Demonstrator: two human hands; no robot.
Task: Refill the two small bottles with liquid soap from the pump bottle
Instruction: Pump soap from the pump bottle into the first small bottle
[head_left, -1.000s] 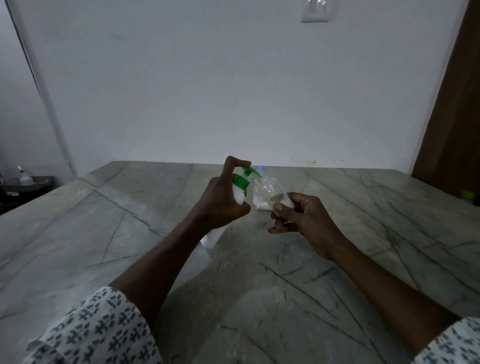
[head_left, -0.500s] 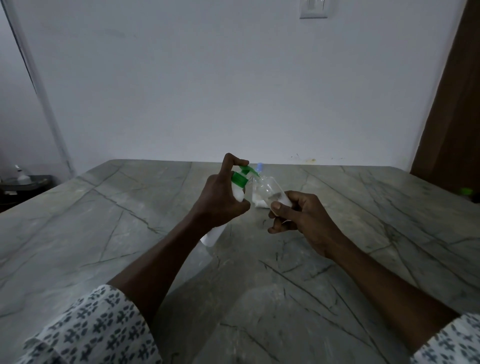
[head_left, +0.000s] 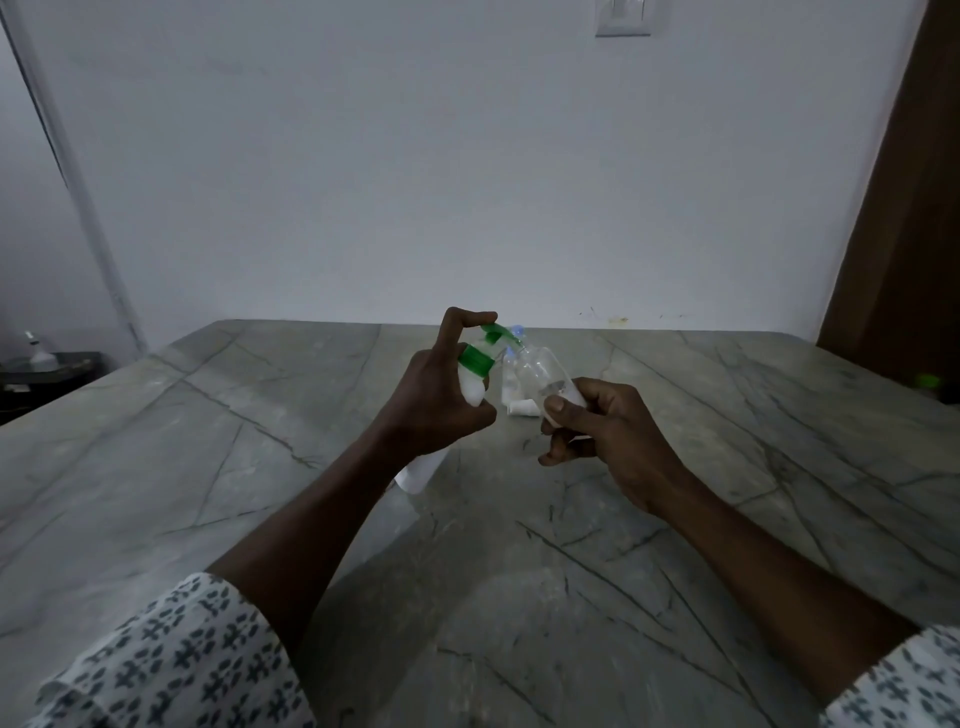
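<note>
My left hand (head_left: 434, 402) grips the white pump bottle (head_left: 470, 382) with the green pump head, tilted to the right, and my forefinger rests on top of the pump. My right hand (head_left: 597, 434) holds a small clear bottle (head_left: 535, 371) tilted left, its open neck right at the green nozzle. Behind these, on the table, stands a second small clear bottle (head_left: 511, 387), mostly hidden, with what looks like a blue cap above it. A small white cap (head_left: 522, 409) lies on the table beside it.
The grey marble table (head_left: 208, 467) reaches to the white wall at the back. A dark low stand with a small bottle (head_left: 36, 356) sits off the table's left edge. A brown door (head_left: 904, 208) stands at the right, with a small green object (head_left: 927, 382) near it.
Both hands and the two held bottles have stayed almost in place; my left forefinger sits a little higher over the pump head than one second ago.
</note>
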